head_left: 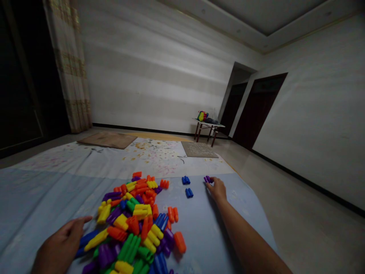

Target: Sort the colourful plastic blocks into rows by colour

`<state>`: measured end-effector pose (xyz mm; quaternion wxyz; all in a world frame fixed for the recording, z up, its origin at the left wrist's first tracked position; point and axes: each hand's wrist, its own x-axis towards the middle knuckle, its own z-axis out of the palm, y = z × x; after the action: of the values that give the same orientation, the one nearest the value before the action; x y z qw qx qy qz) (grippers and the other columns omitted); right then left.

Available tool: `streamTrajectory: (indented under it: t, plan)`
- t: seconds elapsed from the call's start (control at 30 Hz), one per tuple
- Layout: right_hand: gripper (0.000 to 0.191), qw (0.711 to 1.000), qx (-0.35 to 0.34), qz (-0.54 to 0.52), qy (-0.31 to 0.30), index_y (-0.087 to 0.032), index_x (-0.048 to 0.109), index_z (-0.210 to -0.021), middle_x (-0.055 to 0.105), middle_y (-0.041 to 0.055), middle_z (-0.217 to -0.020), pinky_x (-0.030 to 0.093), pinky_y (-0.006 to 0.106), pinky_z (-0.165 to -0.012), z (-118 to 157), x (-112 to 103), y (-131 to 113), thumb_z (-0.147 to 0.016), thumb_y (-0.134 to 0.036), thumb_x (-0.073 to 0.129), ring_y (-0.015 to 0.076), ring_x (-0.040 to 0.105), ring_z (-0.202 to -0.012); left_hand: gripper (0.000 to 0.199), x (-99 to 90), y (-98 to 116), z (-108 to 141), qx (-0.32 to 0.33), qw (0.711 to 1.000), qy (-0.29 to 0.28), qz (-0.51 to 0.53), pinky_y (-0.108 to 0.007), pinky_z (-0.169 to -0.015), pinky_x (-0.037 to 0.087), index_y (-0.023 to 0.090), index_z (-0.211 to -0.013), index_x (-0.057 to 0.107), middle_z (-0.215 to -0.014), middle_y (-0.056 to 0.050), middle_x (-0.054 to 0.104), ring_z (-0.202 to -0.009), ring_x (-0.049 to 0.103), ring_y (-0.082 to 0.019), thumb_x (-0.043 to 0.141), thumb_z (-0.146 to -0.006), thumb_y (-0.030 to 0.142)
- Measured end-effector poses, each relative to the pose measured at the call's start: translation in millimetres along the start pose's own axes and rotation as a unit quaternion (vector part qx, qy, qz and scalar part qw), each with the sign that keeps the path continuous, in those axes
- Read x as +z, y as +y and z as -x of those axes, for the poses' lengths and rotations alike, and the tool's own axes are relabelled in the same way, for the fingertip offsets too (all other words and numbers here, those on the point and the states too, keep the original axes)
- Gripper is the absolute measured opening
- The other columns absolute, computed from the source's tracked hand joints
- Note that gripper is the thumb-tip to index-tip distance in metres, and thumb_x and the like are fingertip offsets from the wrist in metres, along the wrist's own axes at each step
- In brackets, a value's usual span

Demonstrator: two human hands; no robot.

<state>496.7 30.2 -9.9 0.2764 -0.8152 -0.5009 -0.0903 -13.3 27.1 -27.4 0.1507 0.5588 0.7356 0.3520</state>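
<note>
A big heap of plastic toy blocks (142, 211) in orange, yellow, green, blue and purple lies on the cloth, shaped like joined tubes. My right hand (218, 188) is out to the right of the heap, its fingers closed on a purple block (207, 179) at the cloth. Two blue blocks, an upper one (186, 180) and a lower one (189, 193), lie apart between the heap and that hand. Beside the heap's near left edge is my left hand (61, 243), index finger stretched out and nothing seen in it. Part of its fingers is hidden.
The blue and white flowered cloth (228, 228) covers a broad low surface. Toward its far edge lie a brown mat (108, 140) and a grey-brown mat (199, 149). Farther back a small table (221, 125) bears a colourful bag (202, 116). Curtains (71, 68) hang at the left.
</note>
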Motion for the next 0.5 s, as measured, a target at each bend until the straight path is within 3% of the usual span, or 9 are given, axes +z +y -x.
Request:
streamTrajectory:
  t: [0.17,0.33,0.5]
  plan:
    - [0.032,0.999,0.03,0.018,-0.002,-0.019,0.064,-0.1,0.065,0.0115,-0.095,0.041,0.032,-0.073,-12,11,0,-0.074,-0.034,0.057,0.0244,0.058,-0.091,0.043,-8.2,14,4,-0.049,0.997,-0.056,0.028,-0.027,-0.063,0.046,0.025,-0.095,0.064,-0.076,-0.001,0.068,-0.076,0.062,-0.022,0.032,-0.077,0.047]
    - [0.034,0.999,0.044,0.017,-0.008,-0.018,0.064,-0.102,0.065,0.0127,-0.094,0.042,0.032,-0.07,-10,18,6,-0.074,-0.036,0.056,0.0249,0.059,-0.088,0.046,-17.2,30,13,-0.068,0.995,-0.062,0.034,-0.027,-0.061,0.044,0.024,-0.093,0.065,-0.069,-0.002,0.066,-0.072,0.061,-0.022,0.03,-0.074,0.048]
    - [0.039,0.999,0.034,-0.001,0.001,-0.014,0.062,-0.105,0.064,0.015,-0.095,0.042,0.033,-0.075,-9,14,9,-0.073,-0.035,0.056,0.0261,0.058,-0.091,0.045,-19.3,33,16,-0.051,0.996,-0.06,0.035,-0.026,-0.062,0.044,0.023,-0.093,0.064,-0.075,-0.001,0.066,-0.073,0.061,-0.021,0.031,-0.073,0.047]
